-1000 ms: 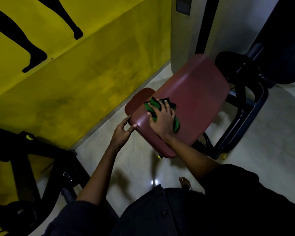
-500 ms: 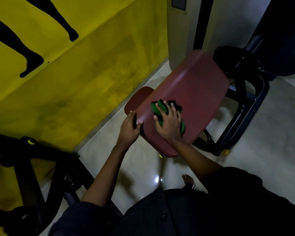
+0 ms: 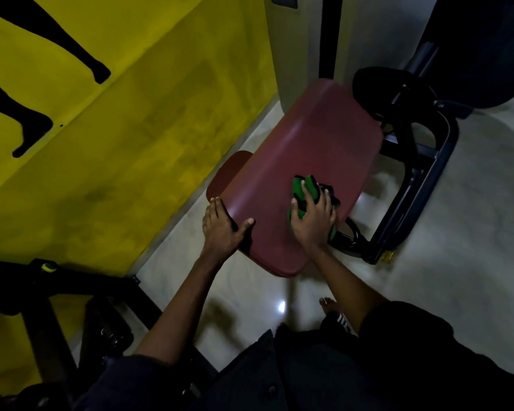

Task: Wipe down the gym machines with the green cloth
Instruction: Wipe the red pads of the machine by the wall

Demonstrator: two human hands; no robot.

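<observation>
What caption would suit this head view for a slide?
Right hand presses the green cloth onto the maroon seat pad while the left hand grips its edge.

A gym: maroon padded machine seat (image 3: 303,173), black steel frame (image 3: 422,185), yellow mural wall (image 3: 125,120).
</observation>
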